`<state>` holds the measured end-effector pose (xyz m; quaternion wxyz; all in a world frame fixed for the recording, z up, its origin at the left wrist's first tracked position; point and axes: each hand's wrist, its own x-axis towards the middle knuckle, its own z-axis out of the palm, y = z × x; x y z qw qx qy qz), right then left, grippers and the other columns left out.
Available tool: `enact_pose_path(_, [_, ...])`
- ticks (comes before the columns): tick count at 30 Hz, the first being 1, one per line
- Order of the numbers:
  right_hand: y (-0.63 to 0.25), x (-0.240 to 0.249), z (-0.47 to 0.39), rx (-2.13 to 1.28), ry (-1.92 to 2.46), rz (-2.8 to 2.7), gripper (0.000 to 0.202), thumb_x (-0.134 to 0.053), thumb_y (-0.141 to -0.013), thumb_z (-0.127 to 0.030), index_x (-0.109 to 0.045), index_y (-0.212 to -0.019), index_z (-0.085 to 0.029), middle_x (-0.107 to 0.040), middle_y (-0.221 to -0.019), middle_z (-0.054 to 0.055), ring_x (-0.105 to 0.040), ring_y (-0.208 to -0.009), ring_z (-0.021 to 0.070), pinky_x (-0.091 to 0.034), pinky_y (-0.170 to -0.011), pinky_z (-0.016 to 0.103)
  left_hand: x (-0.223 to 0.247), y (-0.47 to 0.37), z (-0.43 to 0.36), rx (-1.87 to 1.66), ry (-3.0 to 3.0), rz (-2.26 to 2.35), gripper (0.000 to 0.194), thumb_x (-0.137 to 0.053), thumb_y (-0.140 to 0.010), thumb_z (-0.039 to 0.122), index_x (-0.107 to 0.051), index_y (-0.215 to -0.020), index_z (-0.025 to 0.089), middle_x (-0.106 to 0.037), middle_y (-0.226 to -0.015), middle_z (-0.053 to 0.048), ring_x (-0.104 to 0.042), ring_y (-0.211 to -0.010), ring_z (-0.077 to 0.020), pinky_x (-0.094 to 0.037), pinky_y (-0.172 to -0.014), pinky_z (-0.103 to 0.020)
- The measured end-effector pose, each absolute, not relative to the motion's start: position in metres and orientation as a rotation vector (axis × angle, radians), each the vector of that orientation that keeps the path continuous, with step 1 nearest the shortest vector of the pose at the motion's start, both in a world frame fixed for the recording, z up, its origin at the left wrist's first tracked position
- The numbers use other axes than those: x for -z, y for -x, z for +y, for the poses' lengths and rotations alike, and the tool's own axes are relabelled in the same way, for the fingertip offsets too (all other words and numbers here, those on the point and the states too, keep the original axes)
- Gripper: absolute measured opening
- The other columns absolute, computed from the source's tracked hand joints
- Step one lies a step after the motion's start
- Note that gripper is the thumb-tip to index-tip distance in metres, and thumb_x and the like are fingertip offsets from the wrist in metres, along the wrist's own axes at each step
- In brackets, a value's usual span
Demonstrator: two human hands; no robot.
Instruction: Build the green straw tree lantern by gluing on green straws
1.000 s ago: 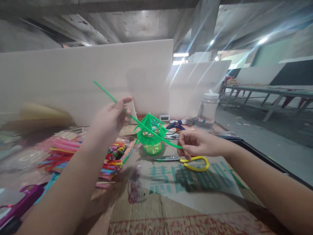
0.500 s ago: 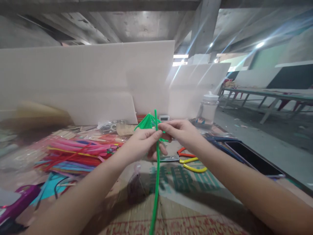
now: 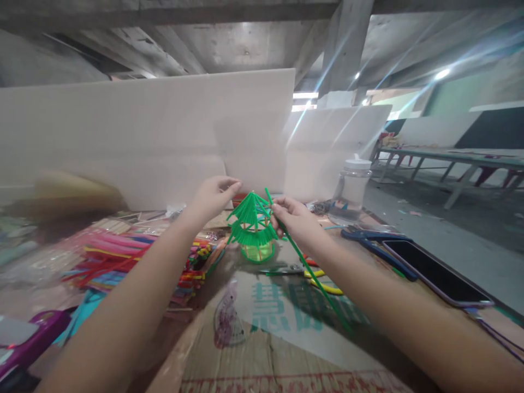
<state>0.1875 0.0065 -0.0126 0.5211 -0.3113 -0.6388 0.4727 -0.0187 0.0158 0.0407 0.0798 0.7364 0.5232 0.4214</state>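
Observation:
My right hand pinches a green pipe cleaner near its upper end; the long part slants down to the right below my palm. Left of those fingers stands a small pavilion-like model with two tiers of green pipe-cleaner roof, thin posts and a round base. My left hand is raised just behind and left of the model's peak, fingers loosely apart, with nothing visible in it. Pliers with yellow and red handles lie in front of the model, partly behind the green pipe cleaner.
A heap of coloured pipe cleaners lies left, partly behind my left forearm. Nearer are a purple device and a clear fan-shaped piece. At right are a phone, blue-handled scissors and a clear bottle. White boards stand behind.
My left hand has let go of the green pipe cleaner and moved up and left. My right hand has lowered slightly, tilting the pipe cleaner from upright to slanting. The model is now uncovered.

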Motion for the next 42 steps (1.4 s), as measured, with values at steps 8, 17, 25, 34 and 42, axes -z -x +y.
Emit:
enact_pose_path(8, [-0.169, 0.015, 0.011, -0.893, 0.788, -1.635, 0.011, -0.053, -0.086, -0.026, -0.043, -0.091, -0.023, -0.056, -0.052, -0.011, -0.049, -0.037, 0.0089, -0.036, -0.038, 0.019, -0.008, 0.010, 0.046, -1.178, -2.214, 1.254, 0.055, -0.052, -0.087, 0.057, -0.070, -0.113, 0.012, -0.073, -0.111, -0.012, -0.066, -0.104, -0.0250, -0.050, -0.089, -0.033])
enact_pose_path(17, [-0.167, 0.023, 0.012, -0.869, 0.793, -1.674, 0.009, -0.050, -0.088, -0.026, -0.044, -0.095, -0.024, -0.056, -0.052, -0.011, -0.046, -0.037, 0.0086, -0.035, -0.038, 0.018, -0.008, 0.015, 0.039, -1.223, -2.151, 1.166, 0.043, -0.059, -0.087, 0.052, -0.072, -0.109, 0.017, -0.074, -0.106, -0.008, -0.067, -0.098, -0.0230, -0.050, -0.087, -0.031])
enact_pose_path(25, [-0.170, 0.018, 0.009, -0.928, 0.835, -1.704, 0.009, -0.051, -0.087, -0.022, -0.045, -0.094, -0.024, -0.054, -0.048, -0.011, -0.046, -0.038, 0.0101, -0.034, -0.039, 0.020, -0.008, 0.005, 0.032, -1.262, -2.139, 1.222, 0.046, -0.059, -0.085, 0.055, -0.072, -0.101, 0.014, -0.074, -0.101, -0.010, -0.066, -0.094, -0.0234, -0.049, -0.085, -0.032])
enact_pose_path(34, [-0.181, -0.004, 0.002, -1.216, 0.679, -1.526, 0.030, -0.075, -0.074, -0.037, -0.058, -0.088, -0.016, -0.070, -0.068, 0.000, -0.045, -0.046, 0.0058, -0.034, -0.045, 0.021, -0.020, -0.002, -0.007, -1.370, -2.200, 1.425, 0.037, -0.052, -0.090, 0.046, -0.071, -0.090, 0.014, -0.070, -0.083, -0.004, -0.060, -0.077, -0.0181, -0.043, -0.069, -0.027])
enact_pose_path(42, [-0.184, -0.010, -0.003, -1.194, 0.467, -1.374, 0.040, -0.079, -0.070, -0.044, -0.053, -0.086, -0.019, -0.072, -0.074, 0.000, -0.056, -0.053, 0.0075, -0.047, -0.054, 0.022, 0.008, -0.022, -0.046, -0.859, -1.988, 1.094, 0.037, -0.054, -0.088, 0.048, -0.067, -0.076, 0.016, -0.053, -0.060, 0.003, -0.044, -0.055, -0.0108, -0.030, -0.052, -0.023])
